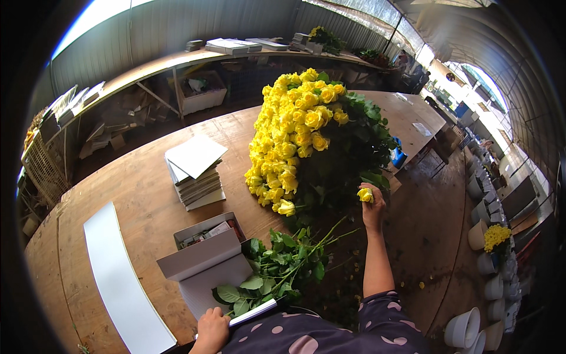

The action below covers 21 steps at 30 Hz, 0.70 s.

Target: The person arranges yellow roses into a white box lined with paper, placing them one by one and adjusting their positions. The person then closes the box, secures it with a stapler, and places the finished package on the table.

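Observation:
My right hand (374,209), raised beside the pile, holds a yellow rose (365,195) with its bloom at my fingertips. At the table's near edge my left hand (213,326) grips a corrugated cardboard sheet (196,292), by its turned-up white edge. Several leafy green stems (283,265) lie across that sheet; their blooms are hidden. Ahead of me rises a large heap of yellow roses (287,141), blooms to the left and dark foliage to the right. An open cardboard box (208,234) with small items inside stands just beyond the sheet.
A stack of cardboard pieces (199,177) and a long white sheet (124,283) lie on the wooden table (150,225). A blue object (398,152) is right of the heap. White buckets (462,327) line the floor at right. A loaded shelf (177,59) runs behind.

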Each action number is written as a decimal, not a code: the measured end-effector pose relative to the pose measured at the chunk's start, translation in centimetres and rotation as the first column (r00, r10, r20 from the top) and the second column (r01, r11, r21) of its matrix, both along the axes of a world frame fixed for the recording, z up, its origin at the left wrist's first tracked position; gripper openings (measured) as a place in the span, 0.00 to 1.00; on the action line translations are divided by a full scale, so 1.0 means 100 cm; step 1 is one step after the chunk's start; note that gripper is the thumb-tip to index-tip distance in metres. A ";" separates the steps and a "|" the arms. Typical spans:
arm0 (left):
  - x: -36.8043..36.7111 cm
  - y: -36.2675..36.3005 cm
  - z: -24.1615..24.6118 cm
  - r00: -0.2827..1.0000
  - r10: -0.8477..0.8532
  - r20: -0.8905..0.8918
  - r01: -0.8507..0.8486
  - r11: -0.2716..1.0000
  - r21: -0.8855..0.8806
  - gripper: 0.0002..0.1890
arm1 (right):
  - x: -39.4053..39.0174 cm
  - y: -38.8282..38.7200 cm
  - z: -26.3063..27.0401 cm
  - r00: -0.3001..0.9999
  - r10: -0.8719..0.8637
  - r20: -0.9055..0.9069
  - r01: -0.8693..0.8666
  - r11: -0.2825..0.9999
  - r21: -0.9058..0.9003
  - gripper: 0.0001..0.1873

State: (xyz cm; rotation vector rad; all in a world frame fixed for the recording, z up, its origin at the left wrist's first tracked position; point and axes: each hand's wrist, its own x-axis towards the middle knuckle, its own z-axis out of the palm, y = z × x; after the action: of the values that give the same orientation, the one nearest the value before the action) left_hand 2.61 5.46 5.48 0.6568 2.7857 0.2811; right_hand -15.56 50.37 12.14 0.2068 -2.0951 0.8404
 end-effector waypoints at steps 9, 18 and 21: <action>0.001 -0.002 -0.006 0.998 -0.024 -0.059 0.024 1.000 -0.005 0.07 | 0.006 0.001 -0.006 1.000 -0.016 0.021 0.017 1.000 -0.023 0.06; 0.001 -0.003 -0.011 0.997 -0.023 -0.077 0.023 1.000 -0.003 0.06 | 0.007 0.005 -0.011 1.000 -0.008 0.010 0.008 0.999 -0.039 0.07; 0.001 -0.003 -0.010 0.996 -0.022 -0.083 0.023 1.000 0.001 0.06 | 0.008 0.005 -0.012 1.000 -0.004 0.002 0.004 0.999 -0.037 0.07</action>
State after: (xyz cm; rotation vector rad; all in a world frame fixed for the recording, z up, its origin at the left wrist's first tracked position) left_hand 2.73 5.12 4.45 0.7158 2.8552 0.2583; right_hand -14.77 50.83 10.95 0.1815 -2.0793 0.8769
